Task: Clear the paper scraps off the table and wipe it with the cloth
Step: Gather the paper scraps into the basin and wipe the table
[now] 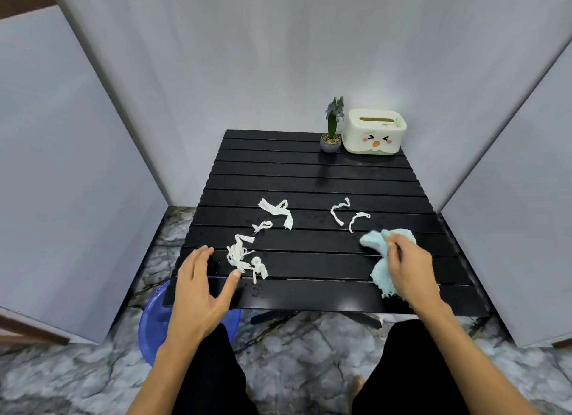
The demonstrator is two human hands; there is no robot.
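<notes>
Several white paper scraps lie on the black slatted table (pixel 309 173). One cluster of scraps (pixel 244 258) sits near the front left, a longer strip (pixel 278 210) lies in the middle, and two thin curls (pixel 348 215) lie right of centre. My left hand (pixel 204 284) rests flat at the table's front left, fingers apart, its thumb tip touching the near cluster. My right hand (pixel 408 267) grips a light blue cloth (pixel 382 244) pressed on the table at the front right.
A small potted plant (pixel 331 133) and a cream tissue box (pixel 374 131) with a cartoon face stand at the table's far right corner. A blue plastic basin (pixel 154 325) sits on the marble floor under the front left edge. Grey walls enclose the table closely.
</notes>
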